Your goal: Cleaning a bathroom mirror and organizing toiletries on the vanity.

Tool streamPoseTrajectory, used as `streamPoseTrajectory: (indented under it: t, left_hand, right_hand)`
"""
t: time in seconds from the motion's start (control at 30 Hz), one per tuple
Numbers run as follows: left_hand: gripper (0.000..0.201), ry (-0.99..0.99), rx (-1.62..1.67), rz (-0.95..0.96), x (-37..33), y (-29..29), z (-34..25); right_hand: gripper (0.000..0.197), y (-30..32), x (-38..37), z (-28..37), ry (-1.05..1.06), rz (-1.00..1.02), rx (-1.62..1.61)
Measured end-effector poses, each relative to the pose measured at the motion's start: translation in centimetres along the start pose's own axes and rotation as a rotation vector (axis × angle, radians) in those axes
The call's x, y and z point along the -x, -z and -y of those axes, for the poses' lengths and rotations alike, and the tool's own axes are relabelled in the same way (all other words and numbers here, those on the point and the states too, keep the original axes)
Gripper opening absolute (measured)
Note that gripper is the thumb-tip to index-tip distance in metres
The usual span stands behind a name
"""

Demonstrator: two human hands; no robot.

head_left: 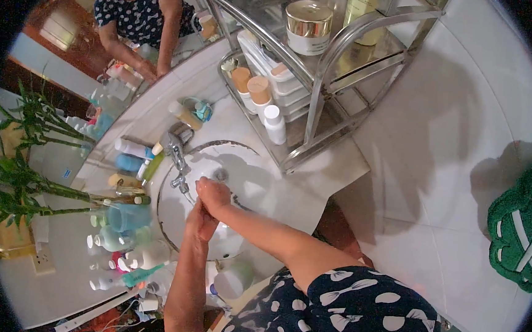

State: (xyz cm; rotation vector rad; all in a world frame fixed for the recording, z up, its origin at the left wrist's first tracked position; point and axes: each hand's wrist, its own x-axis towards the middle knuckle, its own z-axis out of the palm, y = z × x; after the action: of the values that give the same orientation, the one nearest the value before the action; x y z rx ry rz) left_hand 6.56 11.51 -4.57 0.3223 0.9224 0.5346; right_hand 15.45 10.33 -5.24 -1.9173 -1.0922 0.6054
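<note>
Over the white washbasin (172, 221), my two hands are pressed together just beside the chrome faucet (179, 160). My right hand (213, 196) lies on top, its fingers curled in against my left hand and looking wet. Below it is my left hand (203, 222), with its wrist bent up from the lower edge; its fingers are mostly hidden under the right one. A thin trickle seems to run from the spout toward the hands. The drain (219, 174) shows just beyond them. Whether anything small lies between the palms cannot be seen.
A metal rack (320, 96) with a gold-lidded jar (308, 27) and bottles stands at the back right. Bottles, a blue cup (130, 218) and bamboo stalks (59, 210) crowd the left counter. A mirror rises behind. A green mat (514, 226) is at far right.
</note>
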Motion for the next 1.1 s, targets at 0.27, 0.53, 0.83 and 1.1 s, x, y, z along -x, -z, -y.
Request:
streamPoseTrajectory:
  t: [0.27,0.53,0.83,1.1]
  left_hand:
    - [0.036,0.026,0.067,0.355,-2.6,7.4,-1.8]
    - [0.029,-0.006,-0.365,-0.269,-1.7,6.9,-2.4]
    - [0.044,0.024,-0.298,-0.28,0.9,3.0,-2.5]
    - [0.057,-0.088,0.112,-0.225,-3.2,7.5,-2.8]
  right_hand:
    - [0.022,-2.8,4.2,2.3,-0.005,0.188,-0.019]
    - [0.042,-1.5,-2.3,-4.2,-0.081,0.078,-0.029]
    - [0.037,-1.3,-1.6,-2.7,-0.326,0.408,-0.606]
    - [0.032,-1.9,4.2,1.5,0.127,0.321,-0.41]
